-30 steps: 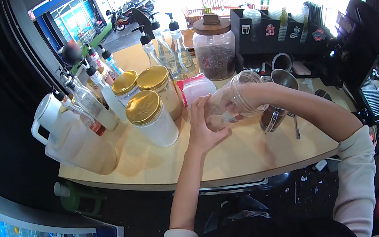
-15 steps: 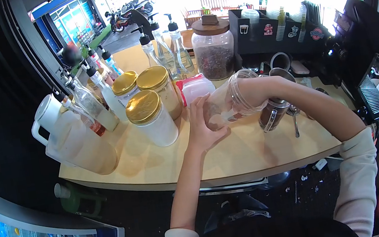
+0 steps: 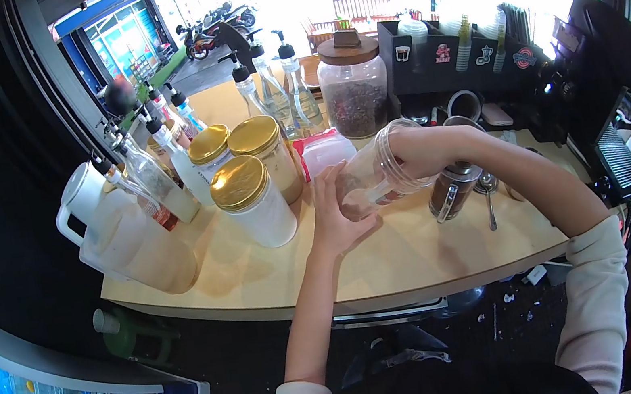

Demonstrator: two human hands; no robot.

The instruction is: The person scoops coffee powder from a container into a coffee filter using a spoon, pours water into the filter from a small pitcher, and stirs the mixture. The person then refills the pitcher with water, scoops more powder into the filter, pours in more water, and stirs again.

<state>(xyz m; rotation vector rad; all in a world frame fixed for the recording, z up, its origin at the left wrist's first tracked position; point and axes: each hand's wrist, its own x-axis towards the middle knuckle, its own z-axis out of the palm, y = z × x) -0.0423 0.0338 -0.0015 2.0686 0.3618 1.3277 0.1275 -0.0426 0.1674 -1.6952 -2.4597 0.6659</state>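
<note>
A clear wide-mouthed jar (image 3: 361,175) lies tilted above the counter, its ringed mouth facing right. My left hand (image 3: 334,214) is wrapped round the lower end of this jar. Through the mouth reaches my right hand (image 3: 403,153), its closed fingers inside and blurred by the clear wall. Something pale shows near those fingers, but I cannot make out what it is. Left of the jar stands a white-filled jar (image 3: 266,222) with a gold lid. To the right is a glass mug (image 3: 452,194) with dark contents.
More gold-lidded jars (image 3: 264,152), pump bottles (image 3: 301,97) and a cloudy pitcher (image 3: 139,244) crowd the left side. Behind stands a wooden-lidded jar (image 3: 355,93). A black cup organiser (image 3: 457,53) is at the back right. A spoon (image 3: 491,211) lies beside the mug.
The view has shifted slightly. The clear jar and both hands keep nearly the same place, with my right hand still inside the jar.
</note>
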